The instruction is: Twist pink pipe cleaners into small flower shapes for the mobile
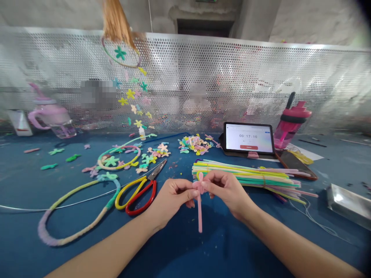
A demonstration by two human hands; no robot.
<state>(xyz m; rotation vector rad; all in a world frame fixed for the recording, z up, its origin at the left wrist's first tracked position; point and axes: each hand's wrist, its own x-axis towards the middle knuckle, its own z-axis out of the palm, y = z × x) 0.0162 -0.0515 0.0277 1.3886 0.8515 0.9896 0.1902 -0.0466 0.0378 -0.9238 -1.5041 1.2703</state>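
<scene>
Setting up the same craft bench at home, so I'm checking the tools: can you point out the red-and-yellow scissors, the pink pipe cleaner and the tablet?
Red-and-yellow scissors [158, 171]: head view, on the metal blades.
Pink pipe cleaner [199, 216]: head view, on the stem below the hands.
Tablet [248, 138]: head view, on the screen.

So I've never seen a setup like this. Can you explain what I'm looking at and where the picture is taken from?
There's no machine here. This one view comes from a camera worn on a person's head, looking down at their own hands. The left hand and right hand together pinch a pink pipe cleaner. On the blue work surface lie red-and-yellow-handled scissors, a bundle of coloured pipe cleaners, a pile of small pastel flower shapes, and a tablet showing a timer.
</scene>
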